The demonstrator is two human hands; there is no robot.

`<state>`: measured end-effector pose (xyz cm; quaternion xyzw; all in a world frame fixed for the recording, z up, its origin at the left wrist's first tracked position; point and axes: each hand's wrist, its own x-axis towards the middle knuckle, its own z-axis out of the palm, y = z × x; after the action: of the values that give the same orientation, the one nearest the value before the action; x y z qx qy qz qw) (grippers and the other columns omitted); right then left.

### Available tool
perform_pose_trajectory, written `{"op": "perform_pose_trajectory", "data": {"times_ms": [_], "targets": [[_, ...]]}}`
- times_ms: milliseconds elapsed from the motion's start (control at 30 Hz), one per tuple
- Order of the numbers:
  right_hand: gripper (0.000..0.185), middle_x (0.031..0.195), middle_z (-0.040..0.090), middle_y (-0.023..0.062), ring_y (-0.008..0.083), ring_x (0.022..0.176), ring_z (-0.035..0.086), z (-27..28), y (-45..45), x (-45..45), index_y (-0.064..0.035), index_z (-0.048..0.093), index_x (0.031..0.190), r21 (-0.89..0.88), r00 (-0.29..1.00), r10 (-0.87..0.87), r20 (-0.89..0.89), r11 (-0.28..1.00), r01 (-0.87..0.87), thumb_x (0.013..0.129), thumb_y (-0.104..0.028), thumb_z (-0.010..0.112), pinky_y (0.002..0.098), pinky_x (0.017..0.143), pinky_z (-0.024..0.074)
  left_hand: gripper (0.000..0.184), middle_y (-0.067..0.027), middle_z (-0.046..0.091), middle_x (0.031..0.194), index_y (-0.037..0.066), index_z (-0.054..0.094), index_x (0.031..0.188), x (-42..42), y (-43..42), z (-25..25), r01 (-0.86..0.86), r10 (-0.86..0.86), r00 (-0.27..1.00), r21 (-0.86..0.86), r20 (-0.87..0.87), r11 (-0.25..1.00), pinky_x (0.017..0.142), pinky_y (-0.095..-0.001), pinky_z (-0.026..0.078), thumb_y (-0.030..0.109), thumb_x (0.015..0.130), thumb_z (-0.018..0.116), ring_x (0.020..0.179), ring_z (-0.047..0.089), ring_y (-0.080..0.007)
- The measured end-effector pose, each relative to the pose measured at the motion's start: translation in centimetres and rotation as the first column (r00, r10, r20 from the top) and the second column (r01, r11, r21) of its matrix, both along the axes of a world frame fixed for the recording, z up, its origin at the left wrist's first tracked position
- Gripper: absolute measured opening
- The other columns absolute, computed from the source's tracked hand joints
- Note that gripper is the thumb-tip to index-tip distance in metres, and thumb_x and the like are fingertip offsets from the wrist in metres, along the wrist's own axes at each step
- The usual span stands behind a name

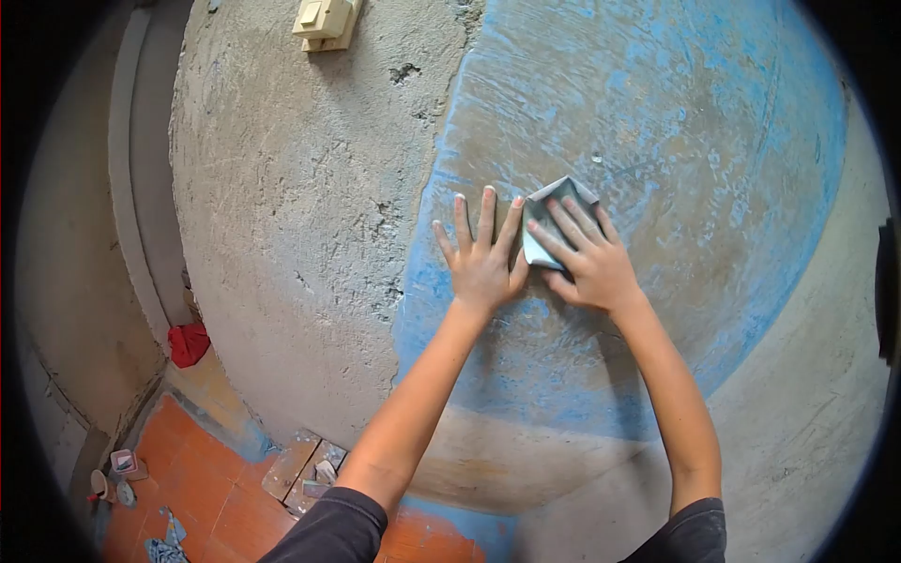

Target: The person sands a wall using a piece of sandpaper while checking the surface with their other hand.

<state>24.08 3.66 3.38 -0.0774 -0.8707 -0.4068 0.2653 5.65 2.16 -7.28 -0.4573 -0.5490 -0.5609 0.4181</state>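
Observation:
My left hand (485,262) lies open on the wall (535,338), fingers spread, on a stretch of worn blue paint. Close beside it, my right hand (587,258) holds a creased grey sheet of sandpaper (544,249) against the same painted area. The fingers of that hand reach across the sheet, whose upper corners curl away from the wall. Pale dust coats the fingertips of both hands. Part of the sheet is hidden beneath the right hand.
A cream light switch (324,21) is mounted high on the rough grey plaster (282,188). Below left are a red cloth (189,344), orange floor tiles (188,450), boards (298,469), a small cup (101,484) and a blue-grey rag (167,542). A dark object (886,291) is at the right edge.

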Motion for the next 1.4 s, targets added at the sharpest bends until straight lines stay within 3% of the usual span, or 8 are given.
{"op": "perform_pose_trajectory", "data": {"times_ms": [133, 267, 400, 533, 700, 933, 1300, 1400], "targets": [[0.068, 0.152, 0.048, 0.0149, 0.0336, 0.143, 0.042, 2.8, 0.4, -1.8, -0.0267, 0.052, 0.148, 0.088, 0.885, -0.077, -0.459, 0.987, 0.131, 0.083, -0.041, 0.065, 0.0573, 0.119, 0.026, 0.06, -0.0107, 0.029, 0.165, 0.029, 0.047, 0.152, 0.0, 0.4, -1.7, -0.016, 0.016, 1.0, 0.005, 0.006, 1.0, 0.117, -0.0672, -0.005, 0.047, 0.095, 0.05, 0.153, 0.012, -0.0445], [0.06, 0.152, 0.049, 0.0135, 0.033, 0.141, 0.044, 1.1, -0.7, -5.0, -0.0253, 0.054, 0.146, 0.067, 0.997, 0.073, -0.001, 0.995, -0.073, 0.089, -0.04, 0.061, 0.0567, 0.117, 0.0287, 0.058, -0.0103, 0.03, 0.164, 0.031, 0.047, 0.152, -0.5, 1.0, -2.5, 0.035, -0.034, 0.999, -0.009, 0.032, 0.999, 0.117, -0.0657, -0.006, 0.045, 0.097, 0.048, 0.153, 0.013, -0.0447], [0.059, 0.153, 0.048, 0.0116, 0.03, 0.145, 0.039, 4.4, -1.1, -6.7, -0.0234, 0.057, 0.144, 0.189, 0.93, -0.028, -0.367, 0.976, 0.104, 0.091, -0.051, 0.06, 0.0538, 0.119, 0.0263, 0.056, -0.0131, 0.032, 0.163, 0.023, 0.053, 0.147, 0.0, 0.4, -2.6, -0.055, 0.055, 0.998, 0.051, 0.006, 0.997, 0.117, -0.0656, -0.005, 0.045, 0.095, 0.048, 0.152, 0.013, -0.0467], [0.06, 0.154, 0.046, 0.0127, 0.0298, 0.145, 0.039, 1.9, -1.6, -8.5, -0.0188, 0.055, 0.145, 0.089, 0.993, 0.108, 0.042, 0.99, -0.111, 0.094, -0.051, 0.055, 0.0521, 0.12, 0.024, 0.067, -0.0239, 0.027, 0.162, 0.009, 0.043, 0.151, -0.5, 1.4, -3.7, 0.004, -0.006, 1.0, 0.071, 0.025, 0.997, 0.117, -0.067, -0.001, 0.046, 0.095, 0.049, 0.151, 0.012, -0.0501], [0.073, 0.152, 0.048, 0.0147, 0.0282, 0.145, 0.039, 5.0, -1.7, -10.2, -0.0151, 0.051, 0.147, 0.252, 0.994, 0.019, -0.107, 0.968, 0.008, 0.089, -0.058, 0.058, 0.0517, 0.118, 0.0279, 0.083, -0.0359, 0.02, 0.16, -0.008, 0.031, 0.151, -0.2, 1.3, -3.6, -0.019, 0.013, 0.996, 0.07, 0.088, 0.997, 0.116, -0.0683, 0.002, 0.05, 0.094, 0.05, 0.15, 0.012, -0.0527], [0.076, 0.152, 0.048, 0.0155, 0.0275, 0.142, 0.043, 5.9, -2.4, -11.8, -0.0108, 0.05, 0.147, 0.231, 0.978, 0.054, -0.201, 0.973, -0.007, 0.09, -0.062, 0.055, 0.0507, 0.118, 0.0292, 0.087, -0.0359, 0.018, 0.16, -0.008, 0.028, 0.153, -0.4, 1.3, -3.8, 0.005, -0.009, 0.996, 0.039, 0.093, 0.999, 0.116, -0.0682, 0.001, 0.051, 0.093, 0.052, 0.15, 0.012, -0.0523], [0.078, 0.149, 0.052, 0.0126, 0.0296, 0.144, 0.041, 4.5, -1.9, -11.8, -0.0084, 0.05, 0.147, 0.214, 0.985, 0.06, 0.159, 0.972, -0.094, 0.088, -0.059, 0.059, 0.0491, 0.12, 0.0269, 0.086, -0.0325, 0.021, 0.161, -0.003, 0.028, 0.155, -0.5, 1.0, -4.0, 0.018, -0.022, 0.994, 0.039, 0.104, 0.999, 0.117, -0.0674, 0.001, 0.049, 0.092, 0.054, 0.151, 0.013, -0.0493], [0.076, 0.149, 0.053, 0.0103, 0.0301, 0.143, 0.042, 7.1, -3.1, -11.0, -0.01, 0.052, 0.146, 0.285, 0.991, -0.006, -0.131, 0.958, 0.043, 0.087, -0.056, 0.061, 0.0498, 0.119, 0.0285, 0.086, -0.032, 0.021, 0.161, -0.001, 0.027, 0.156, -0.4, 1.0, -4.0, 0.029, -0.033, 0.995, 0.037, 0.098, 0.999, 0.117, -0.0668, 0.0, 0.049, 0.092, 0.054, 0.152, 0.013, -0.0485]]}}
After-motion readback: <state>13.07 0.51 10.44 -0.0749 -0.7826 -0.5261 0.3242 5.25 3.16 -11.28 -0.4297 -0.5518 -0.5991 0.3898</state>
